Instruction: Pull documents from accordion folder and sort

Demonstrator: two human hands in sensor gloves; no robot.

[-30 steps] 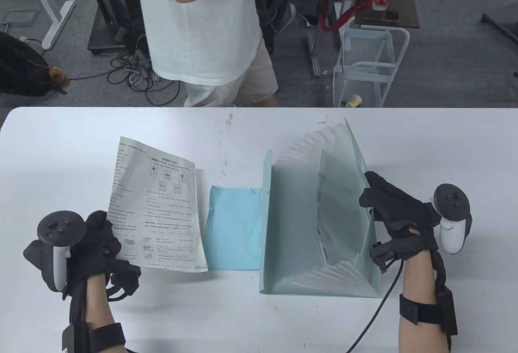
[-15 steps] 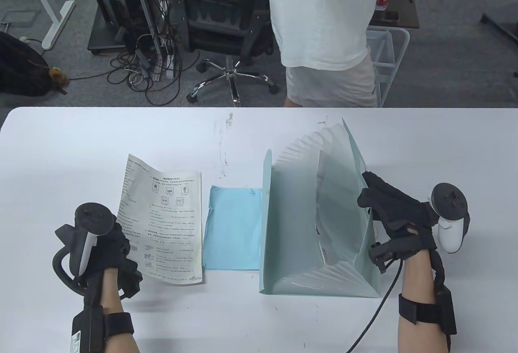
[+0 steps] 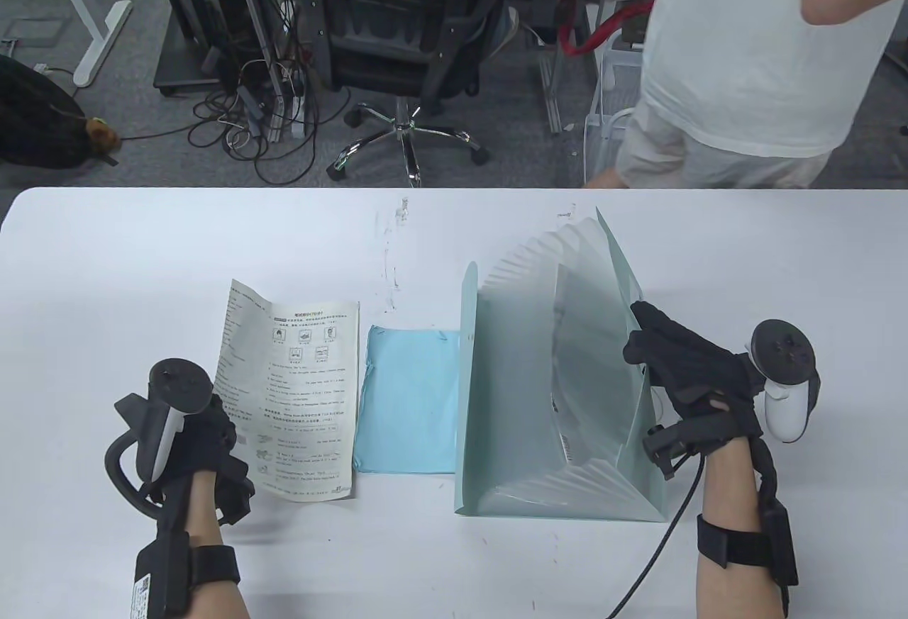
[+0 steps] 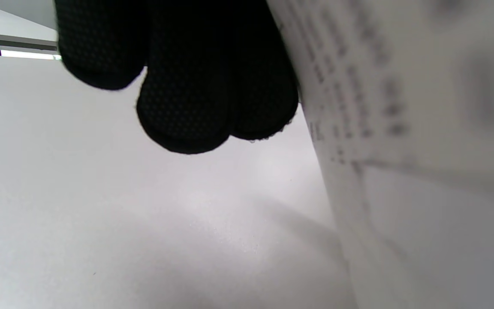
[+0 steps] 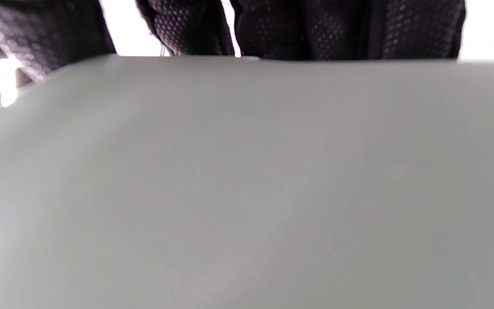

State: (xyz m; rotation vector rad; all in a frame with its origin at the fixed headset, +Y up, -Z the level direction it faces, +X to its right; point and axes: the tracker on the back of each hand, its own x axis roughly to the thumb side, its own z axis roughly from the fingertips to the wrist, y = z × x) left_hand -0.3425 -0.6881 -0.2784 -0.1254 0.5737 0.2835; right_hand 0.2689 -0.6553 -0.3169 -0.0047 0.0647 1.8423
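Note:
A pale green accordion folder (image 3: 553, 392) stands fanned open on the white table (image 3: 142, 257), right of centre. My right hand (image 3: 674, 364) grips the top edge of its right cover; the cover fills the right wrist view (image 5: 247, 193). A printed worksheet (image 3: 298, 399) lies left of centre, its left edge still raised. My left hand (image 3: 213, 449) holds that left edge; the sheet (image 4: 401, 128) is beside my fingers (image 4: 182, 107) in the left wrist view. A light blue sheet (image 3: 408, 399) lies flat between the worksheet and the folder.
A person in a white shirt (image 3: 752, 59) walks beyond the table's far edge at the right. An office chair (image 3: 404, 30), cables and a wire cart (image 3: 603, 101) stand behind the table. A cable (image 3: 667, 541) trails from my right wrist.
My left hand has lowered the worksheet and moved it right, so it lies nearly flat beside the blue sheet. The right hand and the folder have stayed put. The person behind has walked right.

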